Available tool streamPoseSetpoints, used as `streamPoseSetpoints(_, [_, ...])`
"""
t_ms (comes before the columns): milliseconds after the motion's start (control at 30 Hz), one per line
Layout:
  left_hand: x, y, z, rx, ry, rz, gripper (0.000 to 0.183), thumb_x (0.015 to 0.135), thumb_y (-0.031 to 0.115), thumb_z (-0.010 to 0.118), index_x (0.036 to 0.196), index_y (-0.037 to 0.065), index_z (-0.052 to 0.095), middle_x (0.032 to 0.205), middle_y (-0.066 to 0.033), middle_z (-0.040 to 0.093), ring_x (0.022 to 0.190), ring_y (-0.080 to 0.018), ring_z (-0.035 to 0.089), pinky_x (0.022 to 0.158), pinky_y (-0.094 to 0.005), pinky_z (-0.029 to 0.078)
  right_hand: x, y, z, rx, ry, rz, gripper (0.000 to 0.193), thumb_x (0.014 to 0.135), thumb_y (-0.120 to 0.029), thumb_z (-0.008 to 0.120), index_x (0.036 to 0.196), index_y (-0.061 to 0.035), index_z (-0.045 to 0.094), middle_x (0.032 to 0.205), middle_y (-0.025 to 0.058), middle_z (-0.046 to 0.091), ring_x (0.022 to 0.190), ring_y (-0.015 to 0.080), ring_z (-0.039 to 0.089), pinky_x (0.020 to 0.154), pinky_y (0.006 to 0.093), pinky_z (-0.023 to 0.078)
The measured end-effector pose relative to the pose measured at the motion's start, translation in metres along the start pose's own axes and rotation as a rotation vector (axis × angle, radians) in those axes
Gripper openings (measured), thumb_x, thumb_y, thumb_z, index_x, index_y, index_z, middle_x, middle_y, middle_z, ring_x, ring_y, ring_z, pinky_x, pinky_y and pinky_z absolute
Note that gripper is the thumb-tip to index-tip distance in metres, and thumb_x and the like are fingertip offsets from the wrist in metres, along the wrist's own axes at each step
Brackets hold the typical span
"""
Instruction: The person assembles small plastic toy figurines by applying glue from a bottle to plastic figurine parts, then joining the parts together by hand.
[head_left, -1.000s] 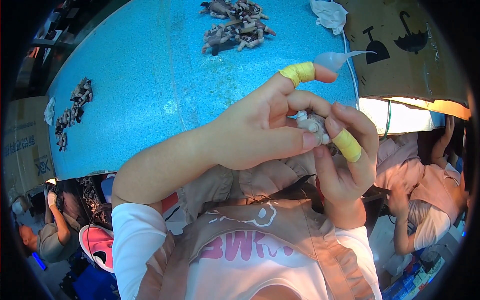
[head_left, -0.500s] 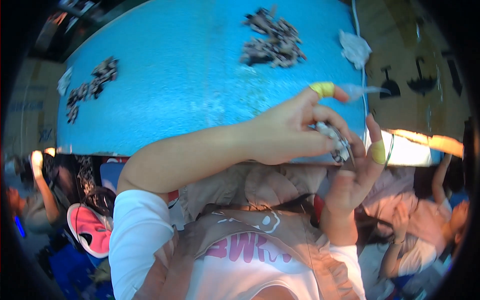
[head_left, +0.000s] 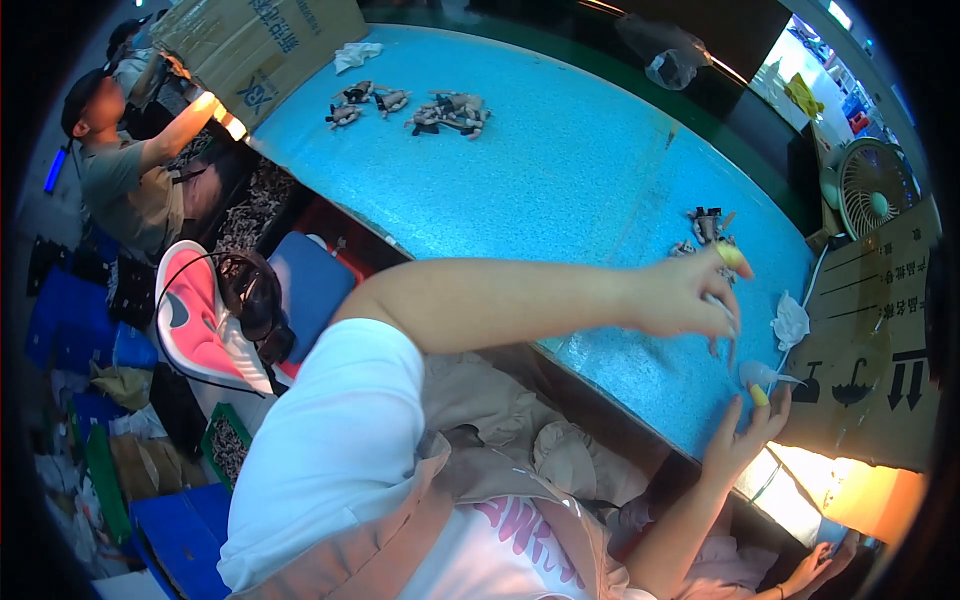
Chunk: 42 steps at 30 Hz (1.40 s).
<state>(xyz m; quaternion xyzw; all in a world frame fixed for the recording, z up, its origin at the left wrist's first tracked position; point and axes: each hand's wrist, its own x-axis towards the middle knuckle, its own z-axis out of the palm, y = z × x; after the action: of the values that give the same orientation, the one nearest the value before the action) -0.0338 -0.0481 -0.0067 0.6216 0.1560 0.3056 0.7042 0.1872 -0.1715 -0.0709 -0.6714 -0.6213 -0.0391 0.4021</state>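
My left hand (head_left: 690, 295) reaches out over the blue speckled table (head_left: 520, 190), its yellow-taped forefinger pointing at a small pile of brown toy figures (head_left: 706, 226). The other fingers hang loose and apart, and I see nothing in them. My right hand (head_left: 745, 430) is raised at the table's near right edge, fingers spread, one wrapped in yellow tape. It holds nothing. A small clear squeeze bottle with a thin nozzle (head_left: 765, 375) lies just above it. A crumpled white tissue (head_left: 790, 320) lies beside the left hand.
More piles of toy figures (head_left: 445, 108) lie at the table's far side. A cardboard box (head_left: 880, 330) stands at the right, with a small fan (head_left: 870, 185) behind it. Another person (head_left: 115, 170) works at the left by a second box (head_left: 260, 35). A pink and white shoe (head_left: 195, 310) lies below.
Both hands held a small figure close together before. Now they are apart, the left stretched toward the pile, the right open and low. The view has swung left.
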Motion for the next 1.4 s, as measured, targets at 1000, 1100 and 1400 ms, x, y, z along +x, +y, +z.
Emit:
streamPoseSetpoints(1000, [0.022, -0.046, -0.004, 0.672, 0.221, -0.068, 0.056, 0.076, 0.013, 0.068, 0.122, 0.001, 0.039, 0.11, -0.0145, 0.051, 0.1, -0.0203, 0.051, 0.078, -0.0333, 0.044, -0.015, 0.013, -0.006, 0.84, 0.057, 0.35, 0.043, 0.083, -0.003, 0.051, 0.124, 0.002, 0.039, 0.102, 0.0101, 0.053, 0.087, 0.0157, 0.052, 0.077, 0.0269, 0.043])
streamPoseSetpoints(1100, [0.016, -0.044, 0.011, 0.065, 0.137, -0.102, 0.061, 0.076, 0.005, 0.067, 0.128, 0.004, 0.034, 0.113, -0.0106, 0.051, 0.1, -0.0141, 0.051, 0.076, -0.0281, 0.044, -0.016, -0.009, -0.017, 1.105, 0.057, 0.417, 0.042, 0.085, -0.013, 0.053, 0.122, 0.0015, 0.04, 0.092, 0.0088, 0.054, 0.072, 0.013, 0.051, 0.065, 0.0243, 0.042])
streamPoseSetpoints(1400, [-0.003, -0.031, 0.018, -0.225, 0.001, -0.507, 0.051, 0.083, 0.008, 0.061, 0.127, 0.004, 0.037, 0.107, -0.0049, 0.054, 0.094, -0.0102, 0.052, 0.079, -0.0242, 0.044, -0.023, -0.045, -0.038, 1.051, 0.341, 0.263, 0.042, 0.083, -0.026, 0.056, 0.117, -0.0044, 0.044, 0.081, 0.0079, 0.052, 0.062, 0.0155, 0.043, 0.061, 0.0301, 0.039])
